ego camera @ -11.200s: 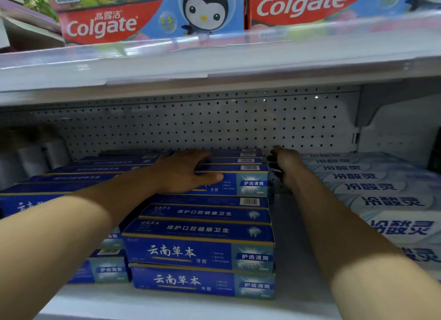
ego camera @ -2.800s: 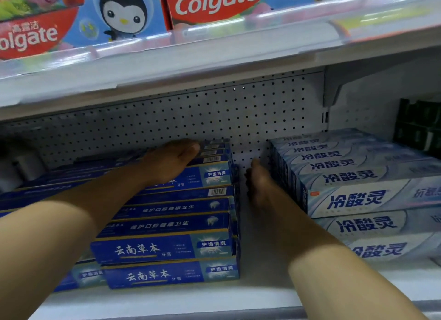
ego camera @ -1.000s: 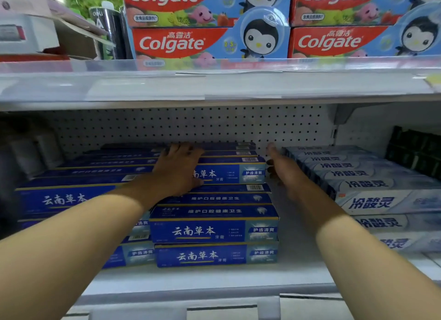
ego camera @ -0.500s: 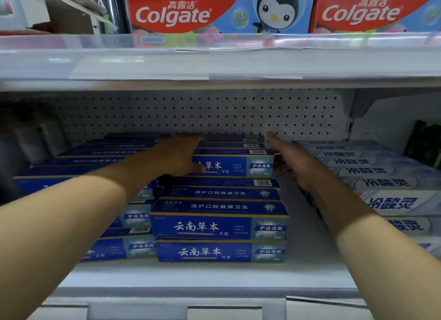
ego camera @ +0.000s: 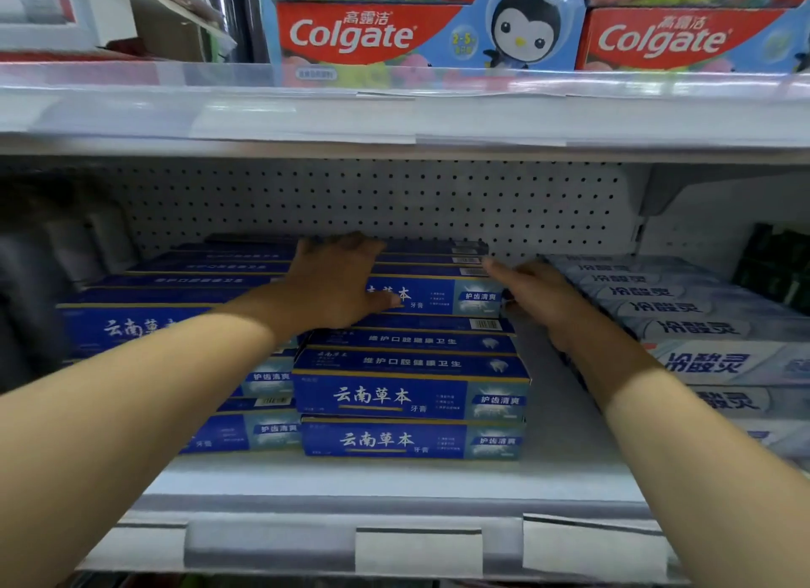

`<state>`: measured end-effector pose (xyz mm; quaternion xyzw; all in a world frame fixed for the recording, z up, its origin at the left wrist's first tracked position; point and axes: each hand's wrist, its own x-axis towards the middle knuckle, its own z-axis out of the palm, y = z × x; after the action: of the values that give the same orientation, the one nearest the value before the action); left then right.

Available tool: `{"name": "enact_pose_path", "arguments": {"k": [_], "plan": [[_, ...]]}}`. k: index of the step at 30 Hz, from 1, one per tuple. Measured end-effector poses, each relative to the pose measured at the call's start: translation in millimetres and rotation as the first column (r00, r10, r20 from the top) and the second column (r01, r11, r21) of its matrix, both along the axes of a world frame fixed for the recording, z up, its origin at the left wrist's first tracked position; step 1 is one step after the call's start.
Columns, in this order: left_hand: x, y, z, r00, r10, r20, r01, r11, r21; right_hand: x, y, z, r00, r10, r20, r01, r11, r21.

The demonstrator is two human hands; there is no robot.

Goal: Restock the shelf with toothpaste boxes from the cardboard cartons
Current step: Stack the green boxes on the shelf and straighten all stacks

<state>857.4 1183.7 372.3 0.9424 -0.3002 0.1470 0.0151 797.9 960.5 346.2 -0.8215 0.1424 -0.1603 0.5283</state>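
white perforated back panel (ego camera: 394, 201) runs across the middle of the head view, behind a white shelf (ego camera: 350, 482) whose front edge carries blank label strips along the bottom of the frame. blue toothpaste boxes (ego camera: 407, 394) lie stacked flat on the shelf at centre and centre left, in several rows stepping back toward the panel. left hand (ego camera: 337, 280) rests palm down on the top box (ego camera: 442, 296) of a rear stack, fingers spread and fairly straight, thumb lying over the box's front face. right hand (ego camera: 539, 289) reaches in from the lower right, fingers extended with their tips at the right end of that same top box; whether they pinch it or only touch it cannot be told. pale grey toothpaste boxes (ego camera: 701, 359) are stacked at the right of the frame, just beside the right forearm. on the upper shelf (ego camera: 394, 118), across the top of the frame, stand red and blue colgate boxes (ego camera: 372, 35) with a penguin cartoon.
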Motion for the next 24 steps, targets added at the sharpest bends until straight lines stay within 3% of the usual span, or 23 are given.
{"name": "enact_pose_path", "arguments": {"k": [3, 9, 15, 24], "plan": [[-30.5, 6.0, -6.9, 0.994, -0.108, -0.029, 0.106, 0.992, -0.071, -21.8, 0.4, -3.9, 0.999, 0.036, -0.017, -0.035, 0.997, 0.067], [-64.9, 12.8, -35.7, 0.984, -0.128, -0.127, 0.134, 0.990, 0.039, -65.3, 14.7, -23.3, 0.929, 0.324, -0.182, -0.318, 0.946, 0.058], [-63.1, 14.9, -52.3, 0.980, -0.084, -0.181, 0.098, 0.993, 0.071, -73.4, 25.2, -30.9, 0.970, 0.206, -0.129, -0.216, 0.974, -0.069], [-46.9, 2.8, -54.2, 0.985, -0.098, -0.140, 0.107, 0.992, 0.062, -60.2, 16.0, -40.0, 0.970, 0.204, -0.131, -0.211, 0.977, -0.036]]}}
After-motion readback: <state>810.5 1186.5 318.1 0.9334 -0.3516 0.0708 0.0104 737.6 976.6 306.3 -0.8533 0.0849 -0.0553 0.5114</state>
